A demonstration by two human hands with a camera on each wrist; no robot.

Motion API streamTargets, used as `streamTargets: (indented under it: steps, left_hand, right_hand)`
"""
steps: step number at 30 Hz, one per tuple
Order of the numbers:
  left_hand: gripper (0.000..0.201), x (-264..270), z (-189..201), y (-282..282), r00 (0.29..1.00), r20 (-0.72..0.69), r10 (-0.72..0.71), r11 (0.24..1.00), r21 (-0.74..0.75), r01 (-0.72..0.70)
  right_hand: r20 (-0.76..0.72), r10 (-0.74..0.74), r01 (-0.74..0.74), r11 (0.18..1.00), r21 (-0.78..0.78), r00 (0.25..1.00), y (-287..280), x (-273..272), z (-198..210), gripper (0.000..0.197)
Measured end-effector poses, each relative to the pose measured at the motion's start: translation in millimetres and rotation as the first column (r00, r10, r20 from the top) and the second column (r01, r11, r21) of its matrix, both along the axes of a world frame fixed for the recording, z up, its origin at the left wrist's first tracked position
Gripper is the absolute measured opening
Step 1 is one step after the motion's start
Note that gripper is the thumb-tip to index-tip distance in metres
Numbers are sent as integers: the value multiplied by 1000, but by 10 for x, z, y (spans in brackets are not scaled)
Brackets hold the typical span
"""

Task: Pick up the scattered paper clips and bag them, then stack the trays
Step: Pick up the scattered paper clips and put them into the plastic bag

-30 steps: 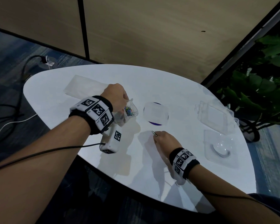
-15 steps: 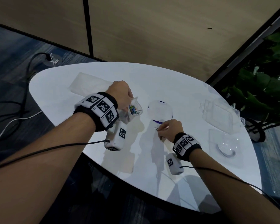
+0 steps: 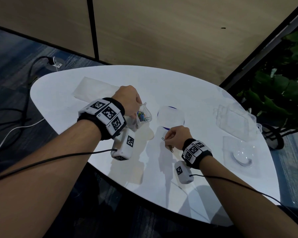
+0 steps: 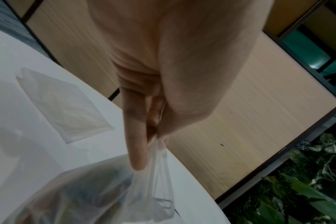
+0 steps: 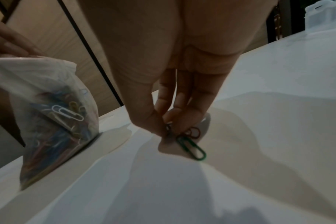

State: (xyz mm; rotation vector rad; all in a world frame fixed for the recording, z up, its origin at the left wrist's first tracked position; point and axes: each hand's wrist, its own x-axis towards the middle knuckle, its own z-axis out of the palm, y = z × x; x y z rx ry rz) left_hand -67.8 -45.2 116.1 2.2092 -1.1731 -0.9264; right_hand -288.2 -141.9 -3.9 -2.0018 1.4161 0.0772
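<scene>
My left hand (image 3: 127,100) pinches the bunched top of a clear plastic bag (image 3: 142,117) that holds several coloured paper clips (image 5: 65,113); the bag's bottom rests on the white table (image 3: 196,93). The same bag (image 4: 105,189) hangs from my fingers (image 4: 136,136) in the left wrist view. My right hand (image 3: 176,139) hovers just above the table to the right of the bag and pinches paper clips: a green paper clip (image 5: 192,147) and a dark red paper clip (image 5: 195,131) stick out of the fingertips (image 5: 157,125). Two clear trays (image 3: 234,119) (image 3: 241,155) lie at the table's right.
A round clear lid with a purple rim (image 3: 170,117) lies just beyond my right hand. A flat clear bag (image 3: 93,91) lies at the back left. Green plants (image 3: 282,90) stand off the right edge. Cables (image 3: 15,117) run over the floor on the left.
My right hand has moved up from the table toward the round lid, now with a second clip in its pinch. The left hand keeps hold of the bag in the same spot.
</scene>
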Motion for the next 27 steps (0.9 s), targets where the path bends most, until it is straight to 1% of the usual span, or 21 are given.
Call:
streamTargets:
  steps: [3,4,5,6,8,9,10,11,12,14,16,18,19,21,22,23,24,25,26,27]
  left_hand:
    - [24,-18,9,4,1000,-13,-9,1000,-1,9]
    - [23,-25,9,4,1000,-19,-12,1000,-2,12]
    - [23,-27,5,1,1000,-26,-11,1000,-4,11]
    - [22,-29,0,-4,999,-35,-11,1000,-4,11]
    - [20,-33,-20,-16,998,-57,-7,1000,-2,7]
    - [20,-35,-33,-25,998,-65,-3,1000,-4,3]
    - [20,-40,-42,-36,998,-70,1,1000,-6,-2]
    - [20,-45,-50,-41,997,-72,4,1000,-7,-5]
    - [19,-52,-51,-46,997,-71,2,1000,-6,-3]
    - [20,-48,-60,-46,998,-66,-9,1000,-3,9]
    - [21,-43,-60,-42,997,-74,-17,1000,2,17]
    - [21,-39,-60,-44,997,-73,-16,1000,-3,16]
    - [21,-39,-59,-42,998,-70,-11,1000,-10,11]
    - [22,-36,-62,-39,998,-68,1,1000,-26,-2]
    - [21,-36,-64,-39,997,-72,2,1000,-30,-4]
    - [21,-39,-65,-38,997,-76,-1,1000,-30,-1]
    - [21,-44,-65,-35,997,-75,-7,1000,-30,5]
    - [22,-46,-64,-32,998,-68,-15,999,-33,13]
    - [22,-52,-63,-29,998,-61,-24,999,-34,22]
    - [22,-59,-61,-24,998,-56,-33,999,-35,31]
  right_hand:
    - [28,-5,4,999,34,1000,-26,-22,113,10]
    - [85,-47,40,996,78,995,-38,-18,168,9]
    - [175,-103,80,988,134,979,-48,0,239,10]
    - [286,-165,114,976,186,944,-57,37,319,12]
    - [499,-260,133,952,276,826,-37,172,503,17]
    - [570,-276,118,947,298,774,-6,261,600,19]
    - [617,-270,96,949,301,739,24,352,676,20]
    - [643,-240,65,957,284,727,68,449,745,20]
    - [651,-199,40,967,250,732,108,533,775,20]
    - [619,-105,7,987,160,779,204,668,788,18]
    - [553,-23,-10,998,56,833,275,730,779,12]
    - [530,24,-22,1000,-11,847,296,718,799,8]
    - [539,11,-6,1000,-11,842,288,681,819,7]
    - [557,-77,78,997,23,827,221,535,776,10]
    - [519,-111,121,992,14,847,169,425,716,15]
    - [433,-122,143,990,-17,893,116,296,629,20]
    - [298,-115,134,990,-42,947,79,159,525,23]
    - [150,-98,106,993,-47,984,68,27,429,23]
    - [29,-92,93,995,-31,995,82,-92,339,22]
    - [-35,-101,101,995,-7,994,119,-186,263,21]
